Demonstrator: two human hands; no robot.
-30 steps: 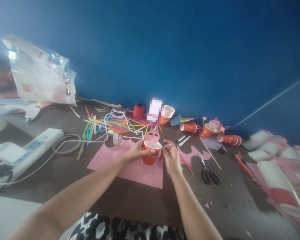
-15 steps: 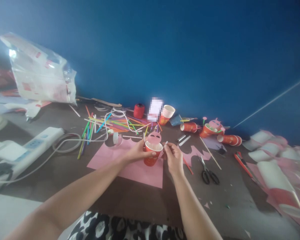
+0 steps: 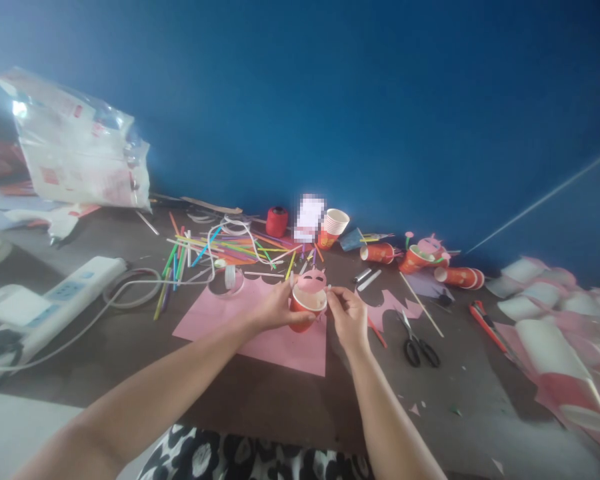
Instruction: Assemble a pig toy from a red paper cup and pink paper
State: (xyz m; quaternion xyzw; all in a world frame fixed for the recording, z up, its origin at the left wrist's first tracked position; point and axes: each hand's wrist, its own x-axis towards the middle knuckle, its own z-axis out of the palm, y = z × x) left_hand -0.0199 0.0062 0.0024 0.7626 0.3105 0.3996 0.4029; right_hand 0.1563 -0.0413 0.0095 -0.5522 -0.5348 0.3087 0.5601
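My left hand (image 3: 275,308) is wrapped round a red paper cup (image 3: 305,308) with a pink paper face (image 3: 311,281) stuck on its far rim. The cup is lifted a little above a pink paper sheet (image 3: 215,319) on the dark table. My right hand (image 3: 347,311) is pinched on a short white straw piece (image 3: 329,288) right at the cup's right rim.
Coloured straws (image 3: 215,248), a white cable, a tape roll (image 3: 233,279) and a red thread spool (image 3: 277,221) lie behind. More red cups (image 3: 380,253) are at the back right. Scissors (image 3: 416,345) and a red knife (image 3: 485,323) lie right. A power strip (image 3: 65,293) sits left.
My left hand has raised and tilted the cup slightly. My right hand has brought the white straw piece in closer to the cup's rim.
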